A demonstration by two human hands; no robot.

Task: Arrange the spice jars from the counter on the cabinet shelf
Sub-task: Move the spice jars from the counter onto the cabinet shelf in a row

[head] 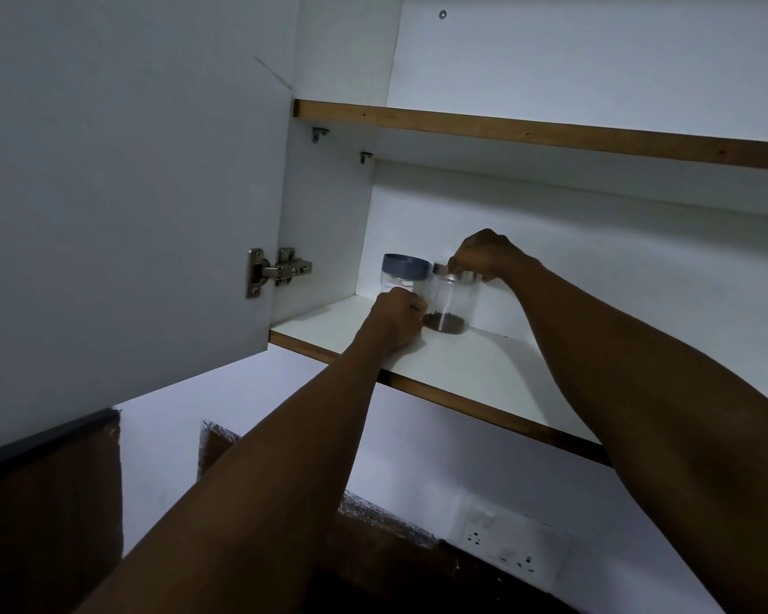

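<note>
Already two spice jars stood side by side on the lower cabinet shelf (471, 370): a grey-lidded jar (403, 277) and a dark-spice jar (451, 303). The right hand (488, 254) pinched the latter's lid; the left hand (395, 319) seemingly curled at its base. Any remaining jars were out of view.

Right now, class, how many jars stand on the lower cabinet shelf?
2. A grey-lidded jar stands at the left; a jar with dark spice stands beside it, gripped by the right hand and left hand. The hands may hide another.
</note>
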